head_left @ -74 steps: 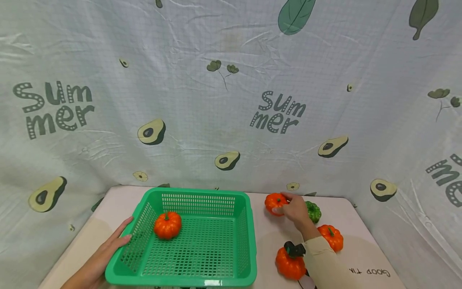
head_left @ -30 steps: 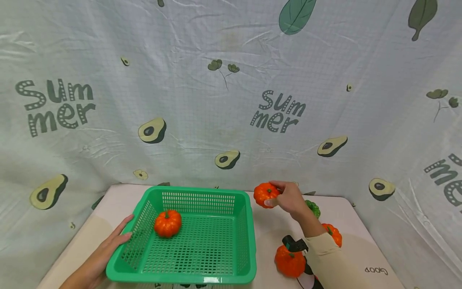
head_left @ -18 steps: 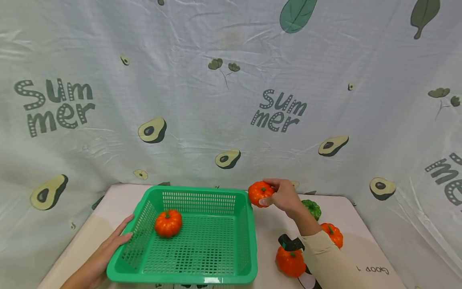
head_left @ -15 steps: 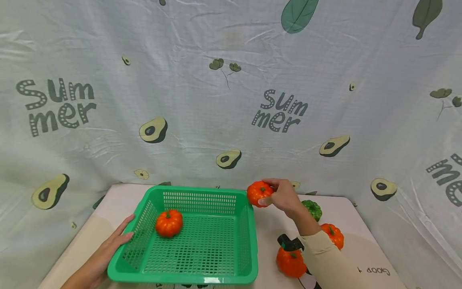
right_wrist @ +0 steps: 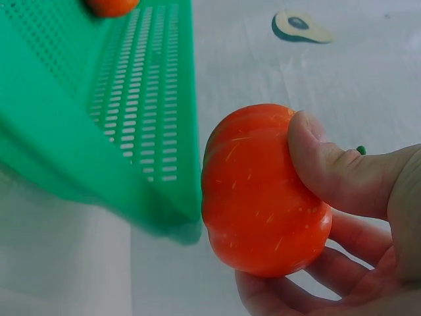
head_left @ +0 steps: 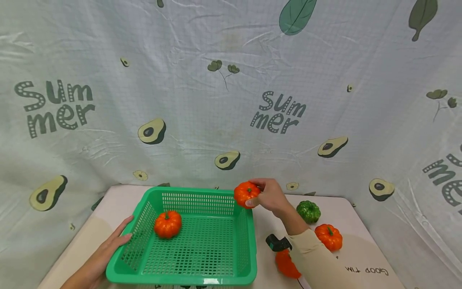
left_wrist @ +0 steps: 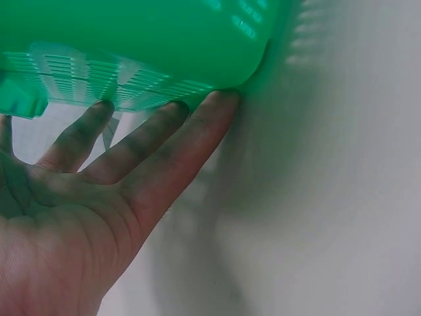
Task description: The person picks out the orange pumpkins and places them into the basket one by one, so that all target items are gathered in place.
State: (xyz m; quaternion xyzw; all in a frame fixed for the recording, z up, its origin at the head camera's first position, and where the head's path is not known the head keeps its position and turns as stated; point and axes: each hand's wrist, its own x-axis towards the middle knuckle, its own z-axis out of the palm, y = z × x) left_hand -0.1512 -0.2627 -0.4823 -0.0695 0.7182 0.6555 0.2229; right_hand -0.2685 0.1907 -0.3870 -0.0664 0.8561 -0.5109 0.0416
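My right hand (head_left: 271, 197) grips a small orange pumpkin (head_left: 246, 194) with a green stem, held over the far right corner of the green plastic basket (head_left: 202, 249). In the right wrist view the thumb lies across the pumpkin (right_wrist: 263, 197) and the fingers curl beneath it, close beside the basket wall (right_wrist: 151, 99). Another orange pumpkin (head_left: 168, 224) sits in the basket's left part. My left hand (head_left: 104, 253) rests against the basket's left side. Its outstretched fingers (left_wrist: 177, 151) touch the outer wall in the left wrist view.
Right of the basket stand a green pumpkin (head_left: 308, 212) and an orange one (head_left: 329, 237). Another orange pumpkin (head_left: 286, 265) is partly covered by the right sleeve and wrist camera (head_left: 278, 243). A printed cloth (head_left: 231, 120) hangs behind the table.
My right hand has lifted the orange pumpkin from the table's back right and carried it left to the basket's far right corner. The left hand has stayed at the basket's side.
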